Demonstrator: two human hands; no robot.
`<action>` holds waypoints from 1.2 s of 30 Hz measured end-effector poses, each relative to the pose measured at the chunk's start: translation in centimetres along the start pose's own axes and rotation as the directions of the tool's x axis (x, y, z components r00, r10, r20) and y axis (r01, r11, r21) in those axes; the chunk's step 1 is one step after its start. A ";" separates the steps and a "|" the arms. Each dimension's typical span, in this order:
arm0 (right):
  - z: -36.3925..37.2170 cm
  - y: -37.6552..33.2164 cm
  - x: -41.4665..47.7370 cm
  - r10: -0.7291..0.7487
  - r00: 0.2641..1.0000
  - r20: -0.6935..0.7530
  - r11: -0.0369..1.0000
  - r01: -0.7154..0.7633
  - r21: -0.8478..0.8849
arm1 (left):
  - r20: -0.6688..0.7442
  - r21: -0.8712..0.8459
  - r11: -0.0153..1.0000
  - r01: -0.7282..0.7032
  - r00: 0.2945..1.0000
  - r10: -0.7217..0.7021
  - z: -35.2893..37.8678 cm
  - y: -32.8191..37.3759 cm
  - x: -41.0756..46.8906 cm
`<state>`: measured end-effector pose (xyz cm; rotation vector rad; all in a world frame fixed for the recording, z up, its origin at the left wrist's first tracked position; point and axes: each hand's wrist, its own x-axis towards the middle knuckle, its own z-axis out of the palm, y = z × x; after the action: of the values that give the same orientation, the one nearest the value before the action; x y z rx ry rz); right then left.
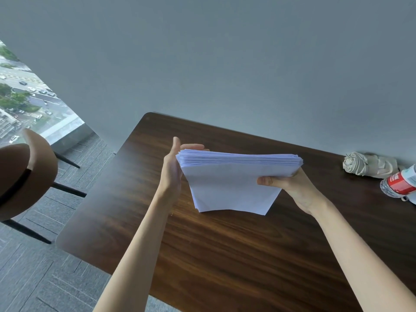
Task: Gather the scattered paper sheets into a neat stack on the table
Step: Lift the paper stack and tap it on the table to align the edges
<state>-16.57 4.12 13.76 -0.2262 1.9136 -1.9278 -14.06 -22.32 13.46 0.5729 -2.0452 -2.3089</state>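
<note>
A plain grey wall (225,52) is seen filling the upper half of the view, with a dark wood-grain bench (225,255) set against it and running from the centre down to 5 o'clock. A window (22,97) overlooking a street with cars is shown at 9 o'clock, above a grey tiled floor (45,278). A brown round-backed chair (24,172) is placed just off the bench's left end.

At the centre of the bench, a stack of white paper sheets (231,190) is held tilted on its lower edge, its thick top edge turned toward the camera; whether the lower edge touches the wood cannot be told. The left hand (173,167) is laid flat against the stack's 9 o'clock side, fingers straight and spread slightly. The stack's 3 o'clock side is gripped by the right hand (292,188), with the thumb pressed across the front sheet and the fingers hidden behind.

A rolled pale cloth bundle (367,164) is seen at 3 o'clock by the wall, with a clear red-labelled bottle (399,183) lying just beside it.
</note>
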 end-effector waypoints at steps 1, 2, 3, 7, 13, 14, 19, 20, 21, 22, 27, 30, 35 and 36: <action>0.0 0.0 0.0 -0.006 1.000 -0.005 1.000 0.006 0.004 | -0.005 -0.023 1.000 -0.020 1.000 0.019 -0.3 0.2 -0.5; -0.1 0.2 -0.1 -0.015 1.000 -0.012 1.000 0.015 0.012 | -0.007 -0.057 0.997 -0.043 0.999 0.043 -0.5 0.3 -1.1; 0.0 0.1 -0.1 -0.020 1.000 -0.022 1.000 0.020 0.012 | -0.003 -0.068 0.995 -0.071 0.998 0.071 -0.6 0.5 -1.6; 0.2 0.4 -0.3 -0.029 0.999 -0.043 0.999 0.030 0.025 | 0.029 0.030 0.981 -0.191 0.981 0.191 0.1 1.0 -3.7; 0.4 0.6 -0.6 -0.027 0.997 -0.070 0.999 0.029 0.021 | -0.140 0.101 0.984 -0.146 0.977 0.160 1.9 1.3 -4.5; 0.4 0.7 -0.7 -0.026 0.997 -0.069 0.999 0.028 0.026 | -0.151 0.095 0.986 -0.134 0.977 0.147 2.0 1.3 -4.5; 0.3 1.2 -0.9 -0.028 0.996 -0.084 0.999 0.030 0.028 | -0.214 0.065 0.992 -0.105 0.970 0.117 2.4 1.3 -4.2; 0.3 1.3 -0.9 -0.025 0.996 -0.083 0.999 0.028 0.029 | -0.226 0.061 0.992 -0.111 0.967 0.122 2.3 1.1 -4.2; 0.2 1.4 -0.9 -0.024 0.996 -0.082 0.999 0.026 0.026 | -0.230 0.063 0.991 -0.114 0.965 0.126 2.2 1.0 -4.2; 0.3 1.4 -0.9 -0.021 0.997 -0.080 0.999 0.022 0.023 | -0.227 0.066 0.991 -0.116 0.965 0.128 2.2 0.9 -4.3; 0.5 1.6 -0.9 -0.006 0.997 -0.079 1.000 0.007 0.013 | -0.131 0.029 0.994 -0.105 0.985 0.108 2.1 1.0 -4.4; 0.7 1.6 -0.9 0.002 0.996 -0.094 0.999 0.001 0.033 | -0.133 0.075 0.992 -0.103 0.985 0.112 2.1 1.3 -4.2; 0.7 1.4 -1.1 0.007 0.992 -0.123 0.998 0.001 0.068 | 0.080 0.137 0.987 -0.085 0.994 0.075 0.4 1.0 -4.2; 0.6 1.3 -1.1 0.011 0.991 -0.133 0.997 -0.001 0.079 | 0.176 0.163 0.979 -0.119 0.980 0.090 -0.4 0.6 -4.0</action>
<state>-15.09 4.01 12.66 -0.0700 1.9128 -2.0563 -10.36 -21.79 15.07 0.2728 -2.3052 -2.2043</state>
